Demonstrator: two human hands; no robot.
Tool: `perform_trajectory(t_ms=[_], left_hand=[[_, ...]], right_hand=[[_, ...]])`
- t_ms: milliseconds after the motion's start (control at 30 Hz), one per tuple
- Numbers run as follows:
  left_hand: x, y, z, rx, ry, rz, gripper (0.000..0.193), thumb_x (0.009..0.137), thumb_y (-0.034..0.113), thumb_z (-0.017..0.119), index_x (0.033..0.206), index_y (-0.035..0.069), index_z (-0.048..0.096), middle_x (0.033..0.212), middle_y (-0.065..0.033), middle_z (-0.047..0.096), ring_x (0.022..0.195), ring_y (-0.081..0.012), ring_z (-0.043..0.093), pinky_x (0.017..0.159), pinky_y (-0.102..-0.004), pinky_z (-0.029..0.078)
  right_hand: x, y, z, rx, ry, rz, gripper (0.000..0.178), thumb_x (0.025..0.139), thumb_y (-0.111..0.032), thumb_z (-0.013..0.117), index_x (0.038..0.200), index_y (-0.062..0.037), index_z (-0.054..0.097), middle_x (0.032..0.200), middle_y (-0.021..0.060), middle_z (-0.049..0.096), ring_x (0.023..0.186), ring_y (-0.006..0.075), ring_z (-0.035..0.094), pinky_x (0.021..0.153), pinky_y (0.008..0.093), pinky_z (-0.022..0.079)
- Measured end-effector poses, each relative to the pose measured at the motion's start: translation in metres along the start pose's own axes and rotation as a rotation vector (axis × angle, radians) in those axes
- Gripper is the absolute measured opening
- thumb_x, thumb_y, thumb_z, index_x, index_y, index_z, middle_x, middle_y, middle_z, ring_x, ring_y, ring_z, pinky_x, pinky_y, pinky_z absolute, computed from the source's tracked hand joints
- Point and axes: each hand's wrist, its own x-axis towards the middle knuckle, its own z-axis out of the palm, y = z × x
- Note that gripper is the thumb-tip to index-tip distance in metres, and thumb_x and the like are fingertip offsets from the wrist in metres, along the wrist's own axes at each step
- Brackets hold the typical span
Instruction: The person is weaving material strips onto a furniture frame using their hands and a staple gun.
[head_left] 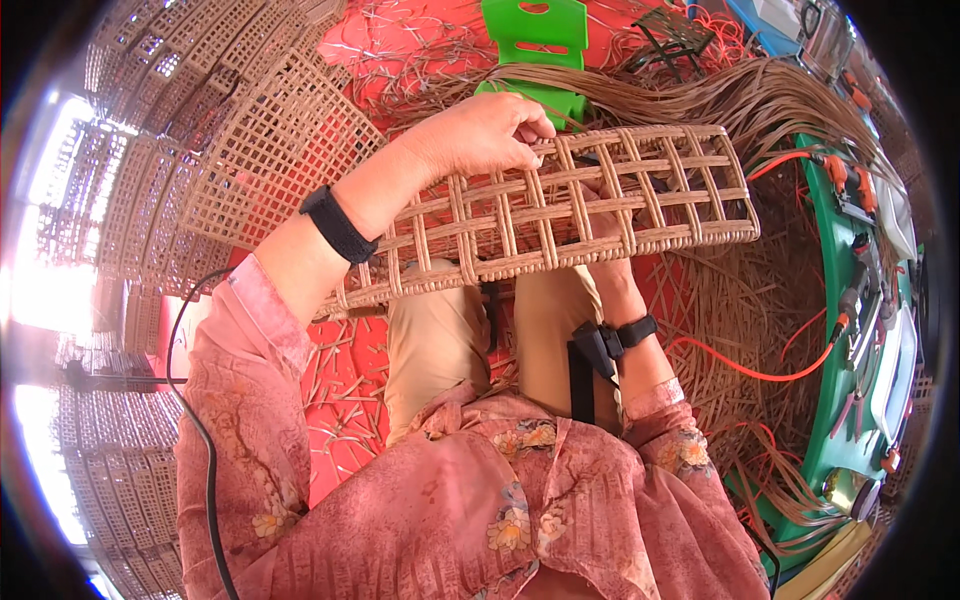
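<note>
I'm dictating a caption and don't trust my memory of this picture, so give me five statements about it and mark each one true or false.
1. The left hand is at the far edge of the woven panel. True.
2. The right hand is fully in front of the woven panel. False: it is behind it, partly hidden by the lattice.
3. A black band circles the left wrist. True.
4. The woven panel is a solid sheet. False: it is an open grid.
5. A bright green plastic piece lies beyond the woven panel. True.
</note>
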Motion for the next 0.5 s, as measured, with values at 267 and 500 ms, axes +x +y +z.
perform_trajectory(t_ms=[267,500], left_hand=[[-0.003,-0.005,-0.007,0.019,-0.084,0.216,0.033,0.082,0.013,0.069,0.111,-0.001,0.064,0.096,-0.011,0.063,0.094,-0.0221,0.064,0.085,-0.0325,0.052],[0.0,0.007,-0.008,0.21,-0.039,0.463,0.019,0.083,0.009,0.066,0.102,0.004,0.062,0.096,-0.0113,0.061,0.083,-0.0283,0.065,0.073,-0.0371,0.053]], right_hand=[[-0.005,-0.004,0.006,0.096,-0.035,-0.002,0.01,0.093,-0.009,0.064,0.099,-0.0008,0.065,0.091,0.0003,0.064,0.082,0.0087,0.059,0.07,0.0243,0.05],[-0.005,0.005,-0.006,0.11,-0.121,-0.042,0.02,0.098,-0.016,0.059,0.112,-0.0017,0.059,0.1,0.0018,0.06,0.089,0.0093,0.056,0.078,0.0251,0.048]])
